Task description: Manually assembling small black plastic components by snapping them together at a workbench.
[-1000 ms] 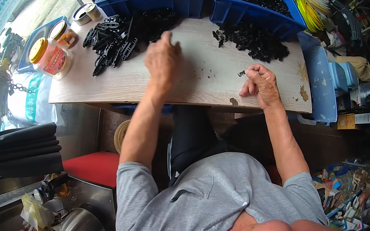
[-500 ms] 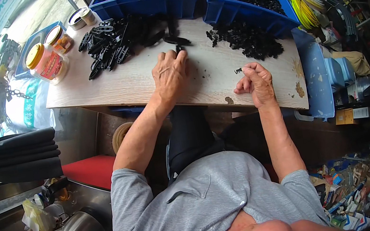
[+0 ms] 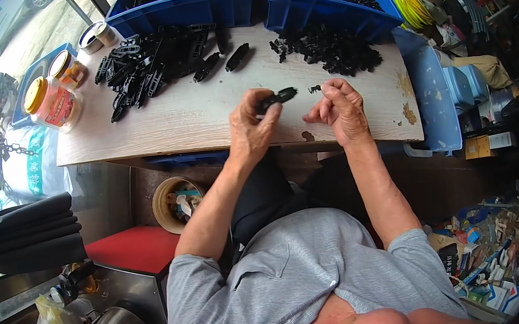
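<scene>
Above the table's near edge, my left hand (image 3: 251, 126) grips a long black plastic part (image 3: 280, 97), its free end pointing right. Close by on the right, my right hand (image 3: 342, 111) pinches a small black clip-like piece (image 3: 314, 89) between thumb and forefinger. A narrow gap separates the two pieces. Beyond my left hand, two loose long black parts (image 3: 237, 57) lie on the table beside a heap of similar long parts (image 3: 148, 64). A pile of small black pieces (image 3: 330, 51) is spread out past my right hand.
Two blue bins, one with long black parts (image 3: 184, 14) and one with small pieces (image 3: 330, 5), stand along the table's (image 3: 160, 126) far edge. Jars with yellow lids (image 3: 55, 104) are at the left. A waste bucket (image 3: 175, 205) sits below the near edge.
My left hand has picked up a long black part from near the heap and brought it toward me, close to my right hand. My right hand still holds the small piece.
</scene>
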Motion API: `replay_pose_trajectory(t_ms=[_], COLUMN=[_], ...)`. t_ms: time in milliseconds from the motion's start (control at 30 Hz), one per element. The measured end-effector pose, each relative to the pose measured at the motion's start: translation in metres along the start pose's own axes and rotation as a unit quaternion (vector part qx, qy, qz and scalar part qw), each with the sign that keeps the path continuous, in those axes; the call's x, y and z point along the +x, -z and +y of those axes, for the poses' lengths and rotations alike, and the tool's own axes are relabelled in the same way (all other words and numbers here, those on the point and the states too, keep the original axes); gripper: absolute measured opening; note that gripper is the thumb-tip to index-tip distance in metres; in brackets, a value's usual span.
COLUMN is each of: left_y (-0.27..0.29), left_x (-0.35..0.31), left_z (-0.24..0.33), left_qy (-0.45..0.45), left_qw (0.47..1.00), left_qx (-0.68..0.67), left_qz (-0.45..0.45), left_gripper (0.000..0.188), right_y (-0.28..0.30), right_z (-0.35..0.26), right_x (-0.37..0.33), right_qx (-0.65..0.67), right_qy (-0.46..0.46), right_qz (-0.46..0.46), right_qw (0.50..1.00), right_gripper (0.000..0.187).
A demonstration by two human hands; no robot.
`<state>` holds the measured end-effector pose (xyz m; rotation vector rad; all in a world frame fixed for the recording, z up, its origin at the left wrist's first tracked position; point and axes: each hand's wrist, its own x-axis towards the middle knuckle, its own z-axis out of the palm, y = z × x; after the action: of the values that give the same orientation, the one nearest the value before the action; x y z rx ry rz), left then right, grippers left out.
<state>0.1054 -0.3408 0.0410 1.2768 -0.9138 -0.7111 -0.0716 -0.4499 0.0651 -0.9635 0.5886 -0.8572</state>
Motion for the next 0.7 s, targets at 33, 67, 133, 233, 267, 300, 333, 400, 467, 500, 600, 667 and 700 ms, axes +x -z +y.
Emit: replay_pose_trajectory(t_ms=[33, 67, 133, 233, 267, 300, 333, 400, 467, 500, 600, 667, 700], left_y=[-0.007, -0.016, -0.029, -0.034, -0.035, -0.035, -0.035, -0.034, -0.035, -0.034, -0.032, -0.032, -0.033], left_x=[-0.003, -0.006, -0.006, -0.006, -0.006, -0.005, -0.004, -0.001, 0.002, 0.002, 0.002, 0.005, 0.007], left_z=[-0.005, 0.001, 0.012, 0.013, 0.012, 0.012, 0.012, 0.012, 0.012, 0.013, 0.021, 0.033, 0.037], left_qy=[0.033, 0.053, 0.073, 0.144, 0.141, 0.139, 0.14, 0.149, 0.155, 0.16, 0.172, 0.209, 0.244], left_qw=[0.997, 0.991, 0.981, 0.957, 0.959, 0.962, 0.961, 0.958, 0.959, 0.96, 0.957, 0.95, 0.943], left_qx=[-0.067, -0.121, -0.177, -0.24, -0.228, -0.215, -0.216, -0.223, -0.213, -0.202, -0.208, -0.209, -0.21], left_qz=[-0.01, -0.025, -0.039, -0.077, -0.087, -0.098, -0.098, -0.103, -0.107, -0.11, -0.108, -0.096, -0.083], left_gripper=[0.023, 0.023, 0.024, 0.025, 0.024, 0.023, 0.023, 0.022, 0.022, 0.023, 0.021, 0.019, 0.018], right_y=[-0.003, -0.003, 0.003, -0.015, -0.013, -0.008, -0.004, 0.001, 0.002, 0.001, -0.001, 0.003, 0.009], right_z=[0.003, 0.004, 0.005, 0.001, 0.0, 0.0, 0.0, 0.003, 0.005, 0.005, 0.003, 0.004, 0.004], right_x=[0.0, 0.0, 0.0, -0.006, -0.006, -0.007, -0.007, -0.004, -0.003, -0.003, -0.004, -0.003, -0.002], right_qx=[-0.001, 0.004, -0.003, 0.036, 0.035, 0.034, 0.034, 0.02, 0.007, 0.015, 0.019, 0.015, -0.013], right_qy=[0.0, 0.01, 0.006, -0.007, -0.007, -0.02, -0.033, -0.027, -0.022, -0.027, -0.043, -0.054, -0.05], right_qz=[0.0, -0.007, -0.017, 0.004, 0.005, -0.017, -0.038, -0.028, -0.019, -0.02, -0.019, -0.019, -0.03], right_qw=[1.0, 1.0, 1.0, 0.999, 0.999, 0.999, 0.998, 0.999, 1.0, 0.999, 0.999, 0.998, 0.998], right_gripper=[0.011, 0.012, 0.015, 0.014, 0.014, 0.011, 0.01, 0.011, 0.012, 0.012, 0.011, 0.01, 0.011])
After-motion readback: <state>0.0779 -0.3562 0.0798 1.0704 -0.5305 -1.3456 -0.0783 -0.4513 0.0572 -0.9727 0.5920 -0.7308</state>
